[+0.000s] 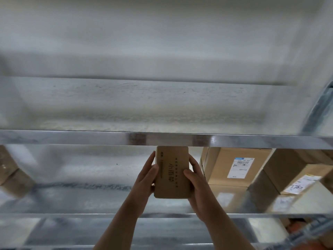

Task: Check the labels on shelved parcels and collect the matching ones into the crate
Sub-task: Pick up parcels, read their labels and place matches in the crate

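A small brown cardboard parcel (172, 172) with dark printed lettering is held up between both hands, just under the front rail of a metal shelf (162, 138). My left hand (146, 175) grips its left edge with the thumb on the front. My right hand (195, 179) grips its right edge in the same way. Both forearms reach up from the bottom of the view. To the right, on the shelf behind, stands a larger cardboard box (234, 166) with a white shipping label. No crate is in view.
The galvanised metal shelving has an empty upper level (144, 98). Another labelled box (297, 179) sits at the far right and a blurred brown box (10, 170) at the far left. A lower rail (72, 215) crosses in front. Something orange (297, 224) shows at bottom right.
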Motion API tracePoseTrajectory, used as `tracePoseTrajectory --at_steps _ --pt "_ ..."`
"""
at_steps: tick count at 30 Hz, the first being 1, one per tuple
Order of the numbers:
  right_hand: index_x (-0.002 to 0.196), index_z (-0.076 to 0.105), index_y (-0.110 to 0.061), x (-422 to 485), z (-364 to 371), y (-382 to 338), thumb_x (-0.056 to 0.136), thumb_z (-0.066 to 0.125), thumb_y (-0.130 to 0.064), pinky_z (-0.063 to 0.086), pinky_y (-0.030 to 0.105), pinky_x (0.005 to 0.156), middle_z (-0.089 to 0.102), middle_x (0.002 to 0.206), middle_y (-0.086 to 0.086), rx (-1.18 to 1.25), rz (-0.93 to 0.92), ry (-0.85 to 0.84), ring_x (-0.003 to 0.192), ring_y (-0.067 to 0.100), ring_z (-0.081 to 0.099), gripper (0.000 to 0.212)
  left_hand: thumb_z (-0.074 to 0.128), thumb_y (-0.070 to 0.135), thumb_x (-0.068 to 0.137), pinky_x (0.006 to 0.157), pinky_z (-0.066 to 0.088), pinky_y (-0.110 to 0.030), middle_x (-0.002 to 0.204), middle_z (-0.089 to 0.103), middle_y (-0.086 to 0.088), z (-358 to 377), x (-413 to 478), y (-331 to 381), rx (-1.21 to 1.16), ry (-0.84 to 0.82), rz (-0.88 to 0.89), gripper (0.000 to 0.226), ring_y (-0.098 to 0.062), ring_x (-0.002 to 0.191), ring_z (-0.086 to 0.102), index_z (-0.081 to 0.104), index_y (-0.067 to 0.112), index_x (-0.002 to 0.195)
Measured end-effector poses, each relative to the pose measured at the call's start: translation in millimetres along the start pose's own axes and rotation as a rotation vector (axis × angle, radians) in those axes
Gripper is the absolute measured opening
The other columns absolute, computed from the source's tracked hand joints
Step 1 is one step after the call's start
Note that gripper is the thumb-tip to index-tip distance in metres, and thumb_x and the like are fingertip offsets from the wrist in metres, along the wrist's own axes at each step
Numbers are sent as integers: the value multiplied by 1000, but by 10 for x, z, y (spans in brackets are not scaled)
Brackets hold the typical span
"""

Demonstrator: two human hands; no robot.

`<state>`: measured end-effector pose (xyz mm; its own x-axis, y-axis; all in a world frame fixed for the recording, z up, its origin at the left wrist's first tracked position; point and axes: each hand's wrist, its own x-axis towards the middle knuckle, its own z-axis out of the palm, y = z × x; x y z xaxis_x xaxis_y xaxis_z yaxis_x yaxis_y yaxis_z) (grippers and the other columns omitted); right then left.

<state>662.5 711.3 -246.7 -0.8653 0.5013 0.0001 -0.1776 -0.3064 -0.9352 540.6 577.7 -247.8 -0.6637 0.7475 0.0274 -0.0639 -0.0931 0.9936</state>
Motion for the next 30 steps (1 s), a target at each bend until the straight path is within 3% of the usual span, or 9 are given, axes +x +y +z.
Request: tracePoseTrajectory --at_steps 5,15,19,22,26,30 --pt "155 45 -36 10 -44 37 98 49 -29 49 73 104 65 139 18 -7 -5 8 131 43 61 58 62 61 86 97 55 -64 132 70 -2 -4 -20 40 -33 24 10 73 -29 122 68 40 45 154" --pt "156 44 -38 49 -46 89 97 54 -29 49 69 107 65 141 15 -19 27 4 133 40 60 61 44 51 98 97 55 -66 135 69 -5 -3 -26 35 -45 15 13 58 -33 122 67 41 40 155" --pt "160 38 -22 40 -47 82 84 71 -39 45 71 110 64 142 17 -27 77 46 135 42 58 84 41 49 100 97 57 -61 133 70 -5 -2 -29 37 -50 9 8 53 -32 121 68 48 36 150" --pt "149 54 -16 20 -37 35 89 71 -41 49 68 108 67 136 19 -85 49 11 130 41 62 67 42 56 98 92 60 -54 127 73 -8 7 -23 38 -46 15 -33 55 -33 116 70 57 28 144" --pt "139 65 -26 -5 -2 -19 98 63 -43 59 53 100 74 129 9 -92 21 21 122 31 69 44 44 56 99 76 62 -36 108 78 -10 2 -2 38 -64 103 -151 54 -29 97 76 72 15 120" --pt "145 60 -24 7 15 25 105 54 -50 53 62 106 70 135 10 -87 28 56 127 34 66 48 40 35 110 74 62 -35 94 75 -10 -25 37 -54 42 216 -182 40 -30 92 73 75 16 108"
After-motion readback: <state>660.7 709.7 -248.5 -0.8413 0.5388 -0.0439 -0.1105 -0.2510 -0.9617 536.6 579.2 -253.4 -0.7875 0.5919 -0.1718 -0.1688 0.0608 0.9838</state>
